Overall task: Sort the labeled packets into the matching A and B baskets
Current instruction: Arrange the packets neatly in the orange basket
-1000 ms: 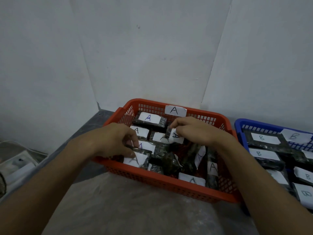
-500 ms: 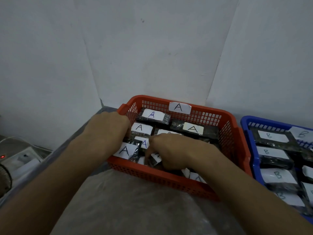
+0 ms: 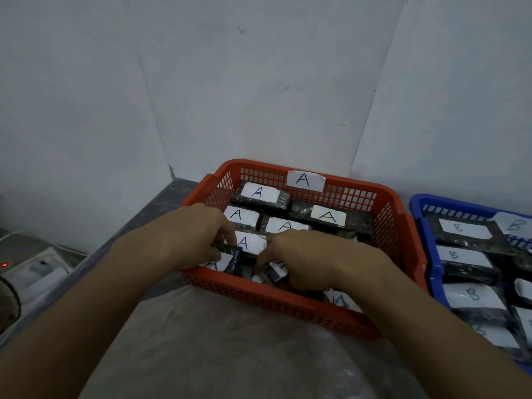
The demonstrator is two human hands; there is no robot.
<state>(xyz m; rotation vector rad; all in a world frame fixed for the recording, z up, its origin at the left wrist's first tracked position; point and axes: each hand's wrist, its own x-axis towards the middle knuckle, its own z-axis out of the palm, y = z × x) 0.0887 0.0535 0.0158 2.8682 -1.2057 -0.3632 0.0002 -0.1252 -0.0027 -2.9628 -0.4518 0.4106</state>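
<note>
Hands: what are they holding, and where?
Left hand grips an A packet by its far edge; right hand pinches a second packet by its end, grip partly hidden.

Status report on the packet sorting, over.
Left hand grips an A packet in the red basket. Right hand pinches another packet beside it, label mostly hidden. Blue basket shows only B packets. Nothing blocking.

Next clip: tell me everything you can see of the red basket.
The red basket is moulded plastic with a solid rim and lattice walls, standing upright on a grey table beside a blue basket. A paper tag marked A sits on its far wall. Dark packets with white A labels lie inside. The left hand grips a near-left packet; the right hand reaches in beside it.
</note>
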